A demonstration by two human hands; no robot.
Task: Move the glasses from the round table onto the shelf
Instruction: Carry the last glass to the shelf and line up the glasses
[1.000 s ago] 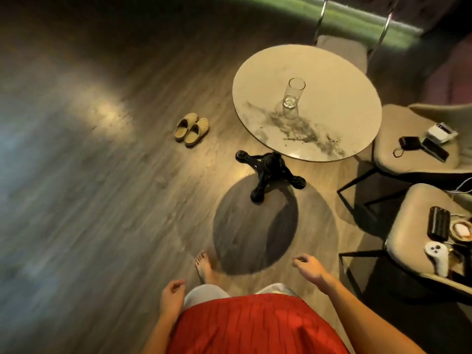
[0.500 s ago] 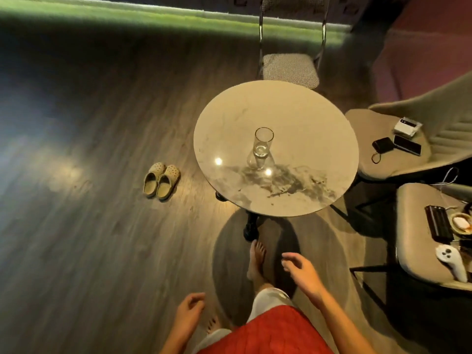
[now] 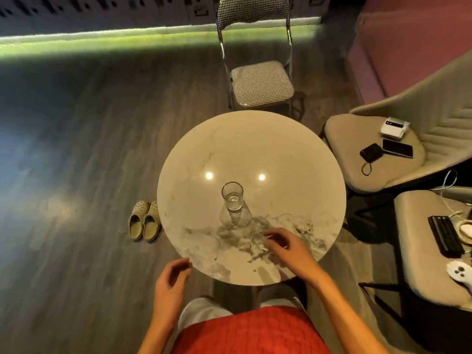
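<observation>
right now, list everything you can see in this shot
round table: 1, pale marble, centre
glass: 1, clear, upright near the table's middle
folding chair: 1, checked seat, beyond the table
clogs: 2, beige, floor left of the table
padded chairs: 2, beige, right of the table
phone: 1, dark, on the farther padded chair
pouch: 1, black, beside the phone
box: 1, white, by the phone
controller: 1, white, on the nearer padded chair
left hand: 1, empty, by the table's near edge
right hand: 1, empty, over the table, short of the glass
</observation>
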